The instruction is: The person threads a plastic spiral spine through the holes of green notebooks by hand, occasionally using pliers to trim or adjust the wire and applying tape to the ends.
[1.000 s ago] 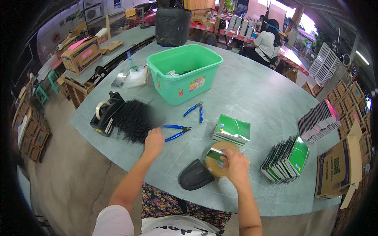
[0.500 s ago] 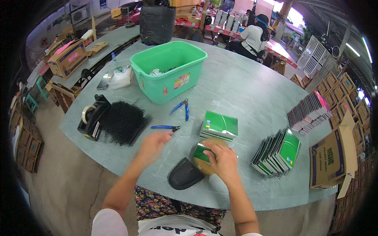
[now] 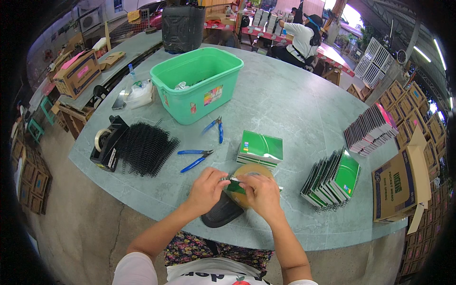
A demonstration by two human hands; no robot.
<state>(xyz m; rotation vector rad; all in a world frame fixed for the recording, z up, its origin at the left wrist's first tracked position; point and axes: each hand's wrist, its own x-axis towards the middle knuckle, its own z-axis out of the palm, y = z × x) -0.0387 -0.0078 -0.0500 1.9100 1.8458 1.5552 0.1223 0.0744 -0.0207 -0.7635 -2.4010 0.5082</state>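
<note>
My right hand (image 3: 261, 194), closed, grips a small green notebook (image 3: 235, 187) above a round yellowish disc (image 3: 254, 169), perhaps a roll of tape. At the notebook's left end my left hand (image 3: 205, 191) pinches a black spiral binding coil (image 3: 227, 178); fingers partly cover it. Beneath my hands a dark curved pad (image 3: 222, 211) lies on the table. Just beyond the disc stands a stack of green notebooks (image 3: 261, 146). Blue-handled cutters (image 3: 195, 157) lie beyond my left hand, with a second pair of cutters (image 3: 216, 128) farther back.
To the left are a heap of black coils (image 3: 147, 148) and a tape dispenser (image 3: 108, 143). A green tub (image 3: 197, 90) stands at the back. Spiral-bound green notebooks (image 3: 332, 183), a pink-topped stack (image 3: 371, 129) and an open carton (image 3: 398, 187) sit right. A person (image 3: 301, 40) works beyond.
My left hand has moved right, from beside the cutters to the notebook's end, where it now pinches the coil. The nearer cutters show fully. My right hand stays at the notebook.
</note>
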